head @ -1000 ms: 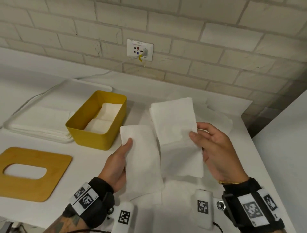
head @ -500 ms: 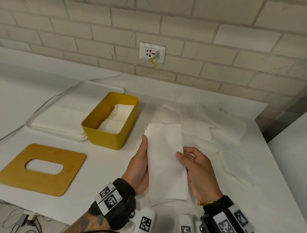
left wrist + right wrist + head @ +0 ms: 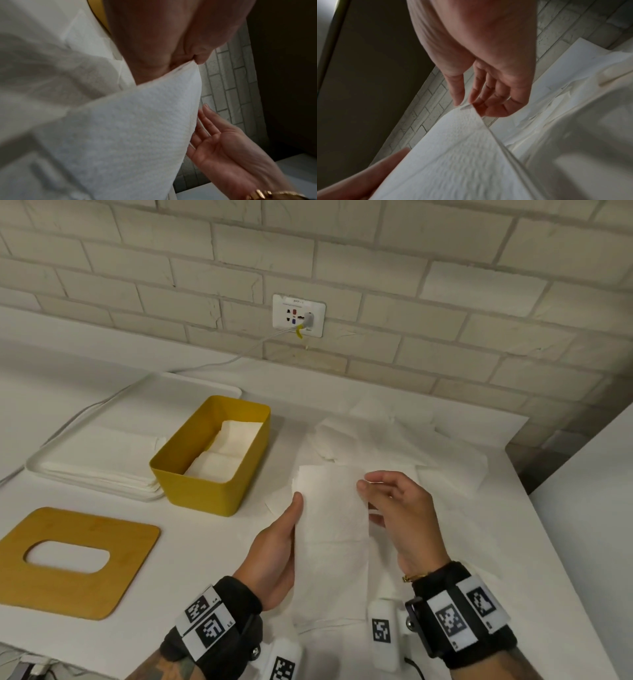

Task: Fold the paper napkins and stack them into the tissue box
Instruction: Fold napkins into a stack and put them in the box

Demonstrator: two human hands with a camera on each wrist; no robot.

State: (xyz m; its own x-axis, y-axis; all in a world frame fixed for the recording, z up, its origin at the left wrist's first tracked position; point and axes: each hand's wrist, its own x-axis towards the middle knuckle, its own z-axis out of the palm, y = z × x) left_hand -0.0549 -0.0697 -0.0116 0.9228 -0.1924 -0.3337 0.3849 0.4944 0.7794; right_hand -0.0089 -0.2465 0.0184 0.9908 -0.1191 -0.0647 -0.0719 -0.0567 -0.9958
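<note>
Folded paper napkin (image 3: 334, 508) held upright-ish above the white tabletop (image 3: 212, 546), just right of the yellow tissue box (image 3: 212, 470). Left hand (image 3: 274, 553) grips its left edge, thumb on the front face; right hand (image 3: 399, 518) sits at its right edge, fingers relaxed, fingertips (image 3: 458, 100) touching the top corner. Box holds folded napkins (image 3: 226, 450); wooden slotted lid (image 3: 68, 563) lies flat, front left.

The head view is evenly and softly lit from above; the white worktop (image 3: 445, 542) is nearly washed out and shadows are faint. Straight brick lines are bent toward the edges by the wide lens. Both wrist views are dimmer, with dark corners, motion blur and unfocused foregrounds.
</note>
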